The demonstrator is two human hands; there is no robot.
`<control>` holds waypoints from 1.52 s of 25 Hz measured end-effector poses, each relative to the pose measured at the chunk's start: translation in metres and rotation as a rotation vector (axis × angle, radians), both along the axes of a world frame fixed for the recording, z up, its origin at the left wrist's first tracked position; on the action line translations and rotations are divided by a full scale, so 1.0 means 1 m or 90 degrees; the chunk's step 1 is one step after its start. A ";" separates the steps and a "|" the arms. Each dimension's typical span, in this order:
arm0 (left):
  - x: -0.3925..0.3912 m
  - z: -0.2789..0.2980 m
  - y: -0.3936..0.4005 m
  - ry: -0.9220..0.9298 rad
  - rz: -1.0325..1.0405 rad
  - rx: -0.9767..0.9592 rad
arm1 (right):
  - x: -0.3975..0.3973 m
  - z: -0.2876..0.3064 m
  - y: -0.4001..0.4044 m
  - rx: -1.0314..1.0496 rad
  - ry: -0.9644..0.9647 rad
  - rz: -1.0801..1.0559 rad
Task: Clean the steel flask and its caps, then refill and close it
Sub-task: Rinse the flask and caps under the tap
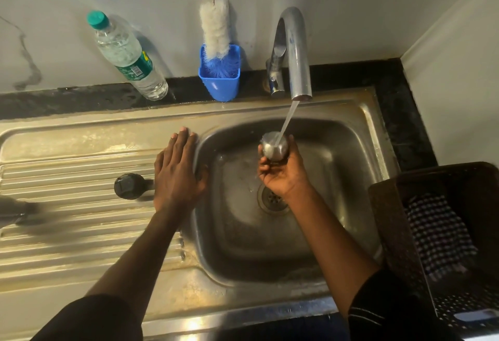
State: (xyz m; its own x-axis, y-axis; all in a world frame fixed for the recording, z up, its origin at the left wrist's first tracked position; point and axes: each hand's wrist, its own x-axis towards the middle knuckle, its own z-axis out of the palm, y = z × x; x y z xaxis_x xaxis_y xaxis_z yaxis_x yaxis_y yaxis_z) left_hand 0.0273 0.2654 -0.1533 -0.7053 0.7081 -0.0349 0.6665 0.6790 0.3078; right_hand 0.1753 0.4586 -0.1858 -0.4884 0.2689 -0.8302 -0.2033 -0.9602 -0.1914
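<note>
Stainless-steel sink (359, 135) with ribbed drainboard, tap (294, 51) running. Right hand (280, 170), fingers curled around a rounded steel flask cap (274, 146), rinses it under the stream; left hand (176, 170) rests flat, fingers together, on the basin edge. Black round cap (128, 186) waits on the drainboard; the flask itself cannot be made out; refilling seemingly remains. The clear plastic water bottle's (127, 54) green label is unreadable.

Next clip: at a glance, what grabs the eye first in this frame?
The water stream running from the tap onto a steel cap, gripped by the right hand over the sink basin. Next, the left hand lying flat on the basin's left rim, a black cap beside it on the drainboard. Behind stands a bottle brush in a blue holder.
</note>
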 end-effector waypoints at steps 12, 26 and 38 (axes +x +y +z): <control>-0.001 -0.001 -0.001 -0.002 -0.007 0.004 | -0.008 0.020 0.007 -0.067 0.141 -0.184; 0.000 0.002 -0.001 -0.007 -0.006 -0.003 | -0.003 0.021 0.005 0.060 0.082 -0.018; 0.002 0.001 0.000 0.002 -0.001 -0.012 | 0.004 0.022 -0.003 0.011 0.010 0.139</control>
State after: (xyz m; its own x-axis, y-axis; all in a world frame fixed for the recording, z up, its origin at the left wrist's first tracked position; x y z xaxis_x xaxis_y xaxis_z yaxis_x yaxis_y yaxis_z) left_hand 0.0293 0.2650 -0.1523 -0.7045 0.7082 -0.0464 0.6682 0.6839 0.2929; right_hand 0.1793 0.4555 -0.1636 -0.5495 0.1689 -0.8183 0.0062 -0.9785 -0.2061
